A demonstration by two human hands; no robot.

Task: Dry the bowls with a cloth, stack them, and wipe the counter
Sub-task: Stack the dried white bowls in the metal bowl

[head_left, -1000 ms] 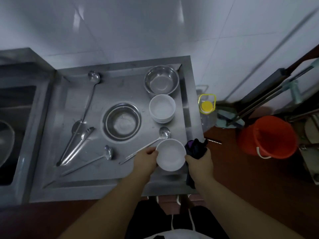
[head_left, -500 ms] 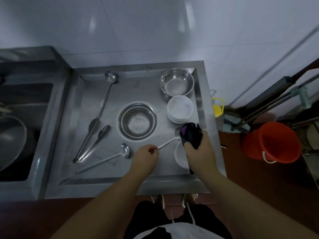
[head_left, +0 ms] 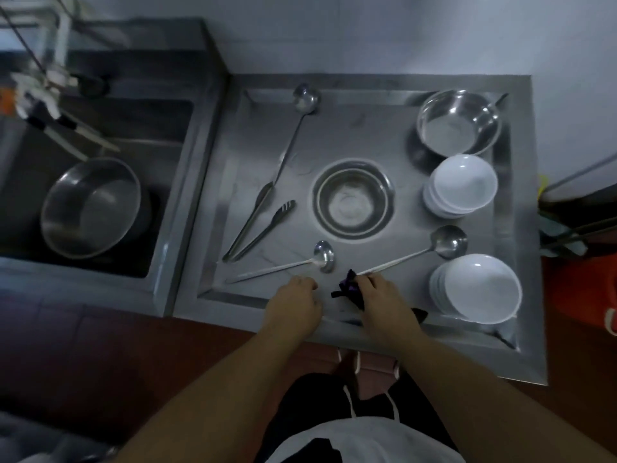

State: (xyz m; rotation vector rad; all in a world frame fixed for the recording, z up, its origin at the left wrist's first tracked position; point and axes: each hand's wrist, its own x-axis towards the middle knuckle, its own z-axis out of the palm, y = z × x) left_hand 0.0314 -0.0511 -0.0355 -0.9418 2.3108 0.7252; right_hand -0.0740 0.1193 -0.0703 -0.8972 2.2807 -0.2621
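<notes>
A: Head view: steel counter, two white bowl stacks along its right side?

B: Yes. Right hand clutches the dark crumpled cloth near the front edge; left hand loosely curled, empty.

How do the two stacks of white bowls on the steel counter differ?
The far stack of white bowls sits beside the round steel bowl; the near stack of white bowls sits by the counter's front edge. The near stack's top bowl looks wider and shallower. Both are white, upright and untouched.
</notes>
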